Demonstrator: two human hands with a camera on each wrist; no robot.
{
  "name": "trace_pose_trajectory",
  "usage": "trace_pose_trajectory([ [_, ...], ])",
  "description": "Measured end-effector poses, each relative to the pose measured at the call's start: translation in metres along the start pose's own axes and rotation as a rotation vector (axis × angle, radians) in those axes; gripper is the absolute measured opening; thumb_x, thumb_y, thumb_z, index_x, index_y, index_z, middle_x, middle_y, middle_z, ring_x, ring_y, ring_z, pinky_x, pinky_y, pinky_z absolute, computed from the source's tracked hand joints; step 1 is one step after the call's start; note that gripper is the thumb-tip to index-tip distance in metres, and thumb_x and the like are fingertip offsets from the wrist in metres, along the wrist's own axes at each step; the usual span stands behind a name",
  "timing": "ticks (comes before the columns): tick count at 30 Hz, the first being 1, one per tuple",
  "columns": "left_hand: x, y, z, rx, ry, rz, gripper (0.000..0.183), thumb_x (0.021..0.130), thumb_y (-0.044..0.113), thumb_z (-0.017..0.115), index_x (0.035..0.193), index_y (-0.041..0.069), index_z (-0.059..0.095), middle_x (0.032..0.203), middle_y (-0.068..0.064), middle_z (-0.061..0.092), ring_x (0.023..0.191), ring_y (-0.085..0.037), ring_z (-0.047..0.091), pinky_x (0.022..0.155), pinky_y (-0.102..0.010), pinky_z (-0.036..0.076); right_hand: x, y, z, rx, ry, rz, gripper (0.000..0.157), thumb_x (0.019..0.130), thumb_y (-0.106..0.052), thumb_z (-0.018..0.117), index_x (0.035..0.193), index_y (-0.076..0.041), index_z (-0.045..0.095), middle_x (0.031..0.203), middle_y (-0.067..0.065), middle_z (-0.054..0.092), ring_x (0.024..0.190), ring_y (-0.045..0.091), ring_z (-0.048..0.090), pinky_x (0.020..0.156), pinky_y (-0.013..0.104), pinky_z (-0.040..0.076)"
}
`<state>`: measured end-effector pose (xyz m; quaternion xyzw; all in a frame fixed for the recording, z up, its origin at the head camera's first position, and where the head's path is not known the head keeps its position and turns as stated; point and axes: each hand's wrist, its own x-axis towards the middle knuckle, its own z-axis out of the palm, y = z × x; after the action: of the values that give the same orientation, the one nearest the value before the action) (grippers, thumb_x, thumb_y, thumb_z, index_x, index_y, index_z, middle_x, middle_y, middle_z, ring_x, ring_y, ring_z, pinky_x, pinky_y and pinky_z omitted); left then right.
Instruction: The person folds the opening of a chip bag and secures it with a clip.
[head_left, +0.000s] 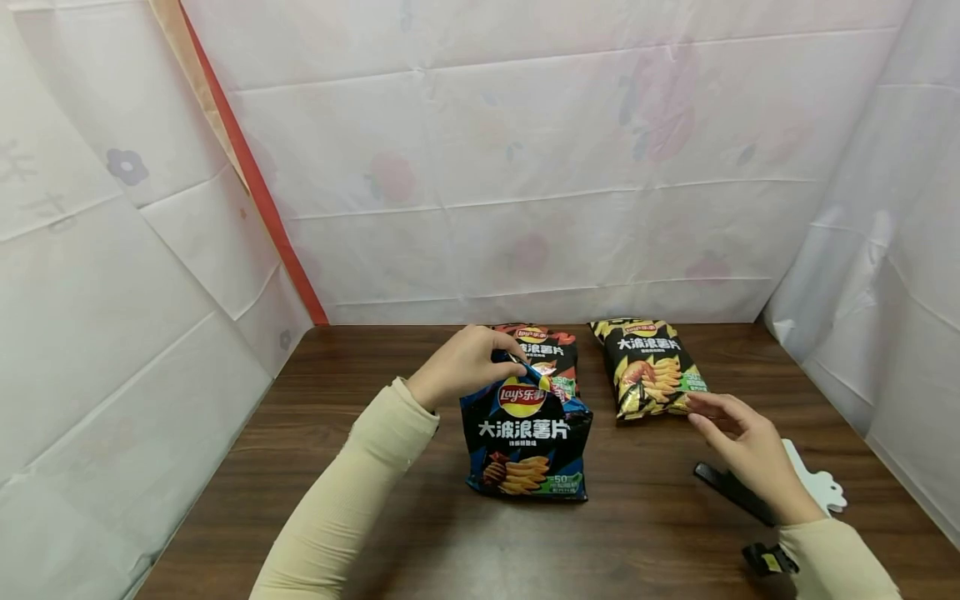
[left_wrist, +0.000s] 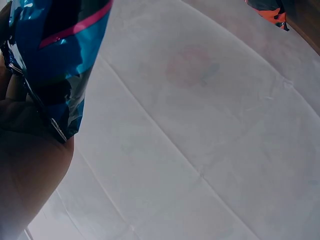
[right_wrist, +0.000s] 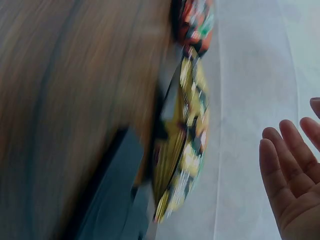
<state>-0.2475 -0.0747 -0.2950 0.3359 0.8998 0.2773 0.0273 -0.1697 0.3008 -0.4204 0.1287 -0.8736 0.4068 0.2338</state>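
Observation:
By its top edge, my left hand (head_left: 468, 360) grips a black-and-blue Lay's potato chip bag (head_left: 525, 446), which stands upright on the table. The left wrist view shows that bag's shiny blue foil (left_wrist: 67, 45) against the palm. Behind it is a red-and-black chip bag (head_left: 558, 340), partly hidden. A yellow-and-black chip bag (head_left: 648, 371) lies farther right. My right hand (head_left: 750, 450) hovers near its lower right corner, holding nothing, with fingers extended in the right wrist view.
Under and beside the right hand lie a long black object (head_left: 731, 492) and a white object with a scalloped end (head_left: 825, 487); their kind is unclear. The brown wooden table (head_left: 322, 417) meets white printed sheeting (head_left: 525, 167) at the back and sides.

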Motion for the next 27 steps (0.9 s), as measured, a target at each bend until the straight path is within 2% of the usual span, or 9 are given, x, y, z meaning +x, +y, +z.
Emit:
trace_pose_trajectory([
  [5,0.0,-0.001,0.001,0.0,0.004,-0.006,0.016,0.093,0.026,0.069,0.105,0.017,0.075,0.042,0.005,0.04,0.037,-0.007,0.021,0.045,-0.022,0.027,-0.006,0.008,-0.015,-0.134,-0.021,0.016,0.03,0.09,-0.008,0.07,0.12,-0.004,0.067,0.108,0.006,0.07,0.09,-0.024,0.05,0.068,0.006,0.047],
  [8,0.0,-0.001,0.001,0.0,0.007,-0.005,0.016,0.093,0.026,0.069,0.104,0.017,0.075,0.041,0.005,0.038,0.037,-0.007,0.021,0.045,-0.022,0.026,-0.01,0.014,-0.022,-0.237,-0.047,0.036,0.029,0.089,-0.011,0.072,0.117,-0.005,0.068,0.104,0.011,0.071,0.085,-0.021,0.05,0.067,0.01,0.047],
  [10,0.0,-0.001,0.001,0.001,0.008,-0.003,0.016,0.093,0.026,0.069,0.104,0.017,0.075,0.041,0.005,0.038,0.037,-0.007,0.021,0.045,-0.022,0.026,-0.012,0.018,-0.026,-0.3,-0.086,0.066,0.028,0.089,-0.012,0.073,0.115,-0.005,0.069,0.101,0.012,0.072,0.081,-0.011,0.058,0.065,0.017,0.05],
  [14,0.0,0.0,0.001,0.001,0.005,0.0,0.016,0.093,0.025,0.069,0.105,0.016,0.075,0.041,0.005,0.038,0.037,-0.007,0.021,0.045,-0.022,0.027,-0.017,0.026,-0.031,-0.363,-0.214,0.154,0.028,0.091,-0.018,0.07,0.115,-0.003,0.069,0.1,0.015,0.073,0.077,0.021,0.069,0.064,0.038,0.054],
  [16,0.0,0.0,0.001,0.001,0.004,0.002,0.016,0.093,0.025,0.069,0.105,0.016,0.075,0.041,0.005,0.038,0.037,-0.007,0.021,0.045,-0.022,0.027,-0.019,0.03,-0.033,-0.374,-0.272,0.191,0.029,0.092,-0.021,0.069,0.114,-0.002,0.069,0.1,0.015,0.073,0.078,0.026,0.069,0.065,0.043,0.054],
  [20,0.0,0.0,0.001,-0.003,0.002,0.003,0.016,0.093,0.025,0.069,0.105,0.016,0.075,0.041,0.005,0.038,0.037,-0.007,0.021,0.045,-0.022,0.027,-0.023,0.037,-0.034,-0.417,-0.326,0.193,0.027,0.089,-0.02,0.073,0.109,-0.003,0.071,0.1,0.016,0.073,0.078,0.024,0.066,0.064,0.044,0.051],
  [23,0.0,0.0,0.001,-0.004,0.002,0.001,0.016,0.093,0.026,0.069,0.105,0.016,0.075,0.041,0.005,0.039,0.037,-0.007,0.022,0.045,-0.022,0.028,-0.023,0.04,-0.033,-0.43,-0.363,0.202,0.025,0.086,-0.019,0.074,0.105,-0.003,0.071,0.095,0.012,0.073,0.074,0.016,0.065,0.062,0.036,0.049],
  [27,0.0,0.0,0.001,-0.003,0.003,0.001,0.017,0.093,0.026,0.069,0.105,0.016,0.075,0.041,0.004,0.04,0.037,-0.008,0.022,0.045,-0.022,0.028,-0.023,0.042,-0.032,-0.411,-0.412,0.231,0.023,0.086,-0.019,0.075,0.103,-0.003,0.071,0.087,-0.002,0.07,0.07,0.004,0.061,0.06,0.025,0.047],
])
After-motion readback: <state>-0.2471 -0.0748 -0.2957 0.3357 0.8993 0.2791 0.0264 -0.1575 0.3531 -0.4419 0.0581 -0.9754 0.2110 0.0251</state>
